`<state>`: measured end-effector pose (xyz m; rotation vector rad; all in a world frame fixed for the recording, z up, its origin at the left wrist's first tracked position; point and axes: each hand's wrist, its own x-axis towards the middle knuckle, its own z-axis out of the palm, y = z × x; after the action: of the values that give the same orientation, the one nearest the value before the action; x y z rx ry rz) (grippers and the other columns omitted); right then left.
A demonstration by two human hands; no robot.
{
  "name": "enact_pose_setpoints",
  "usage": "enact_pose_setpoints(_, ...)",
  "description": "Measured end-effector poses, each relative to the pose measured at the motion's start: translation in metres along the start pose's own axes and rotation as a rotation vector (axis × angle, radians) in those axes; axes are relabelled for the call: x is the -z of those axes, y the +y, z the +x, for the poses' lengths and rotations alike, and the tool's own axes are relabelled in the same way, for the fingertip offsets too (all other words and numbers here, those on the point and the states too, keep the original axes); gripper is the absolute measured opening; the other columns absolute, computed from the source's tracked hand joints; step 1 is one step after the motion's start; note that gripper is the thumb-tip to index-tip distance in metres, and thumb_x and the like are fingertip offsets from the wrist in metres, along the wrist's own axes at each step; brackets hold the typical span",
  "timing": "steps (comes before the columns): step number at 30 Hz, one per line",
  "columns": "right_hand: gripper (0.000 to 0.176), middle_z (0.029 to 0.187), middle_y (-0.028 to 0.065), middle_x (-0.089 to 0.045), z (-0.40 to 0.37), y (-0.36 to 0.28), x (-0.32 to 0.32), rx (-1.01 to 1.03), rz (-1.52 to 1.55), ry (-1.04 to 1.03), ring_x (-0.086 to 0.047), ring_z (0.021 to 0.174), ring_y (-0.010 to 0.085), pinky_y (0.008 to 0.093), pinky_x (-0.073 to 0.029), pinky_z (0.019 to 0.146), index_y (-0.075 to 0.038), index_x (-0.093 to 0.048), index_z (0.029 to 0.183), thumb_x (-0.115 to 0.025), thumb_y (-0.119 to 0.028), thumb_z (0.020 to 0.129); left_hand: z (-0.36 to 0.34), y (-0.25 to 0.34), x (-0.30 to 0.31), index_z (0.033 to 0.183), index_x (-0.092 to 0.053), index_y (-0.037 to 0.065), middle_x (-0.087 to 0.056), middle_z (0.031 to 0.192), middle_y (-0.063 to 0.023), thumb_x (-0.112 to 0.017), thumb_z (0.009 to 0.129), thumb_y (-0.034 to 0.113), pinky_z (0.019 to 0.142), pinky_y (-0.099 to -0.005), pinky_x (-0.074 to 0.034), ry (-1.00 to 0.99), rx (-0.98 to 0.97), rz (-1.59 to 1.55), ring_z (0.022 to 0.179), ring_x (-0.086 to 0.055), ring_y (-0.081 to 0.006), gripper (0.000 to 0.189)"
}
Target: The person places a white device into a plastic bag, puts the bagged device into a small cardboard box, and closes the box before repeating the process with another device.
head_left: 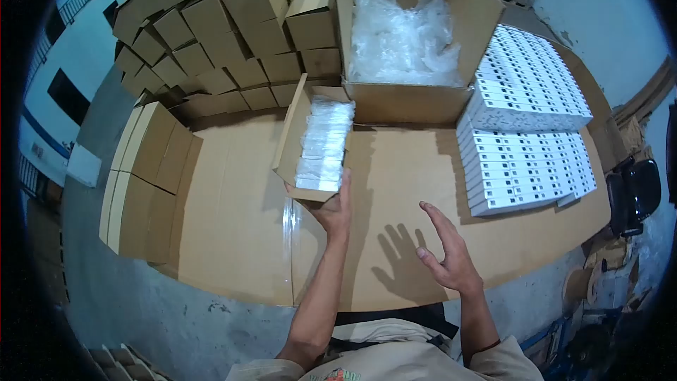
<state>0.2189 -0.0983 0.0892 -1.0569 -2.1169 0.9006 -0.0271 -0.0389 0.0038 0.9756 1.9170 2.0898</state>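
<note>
My left hand (333,206) grips the near end of a long narrow cardboard box (290,140), its thumb up against the side. The box is open at the top and packed with several small items wrapped in clear plastic (323,144). It rests on the cardboard-covered table (233,219). My right hand (446,250) hovers above the table to the right of the box, fingers spread and holding nothing; its shadow falls on the cardboard.
A large open carton (416,99) holding clear plastic bags (402,35) stands behind the narrow box. Rows of white flat boxes (525,127) lie at right. Stacks of small brown cartons (226,35) fill the back left. Flat cardboard pieces (141,183) lean at left.
</note>
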Motion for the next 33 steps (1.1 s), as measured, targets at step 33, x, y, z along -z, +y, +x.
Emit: enact_pose_setpoints(33, 0.114, 0.136, 0.0191, -0.040, 0.005, 0.067, -0.014, -0.055, 0.093, 0.131, -0.043, 0.135, 0.0348, 0.0481, -0.039, 0.115, -0.007, -0.025, 0.135, -0.102, -0.040, 0.058, 0.015, -0.024, 0.122, 0.158, -0.028, 0.002, -0.055, 0.140, -0.0110, -0.096, 0.065, 0.018, 0.111, -0.0394, -0.044, -1.069, 0.270, -0.161, 0.128, -0.054, -0.0257, 0.116)
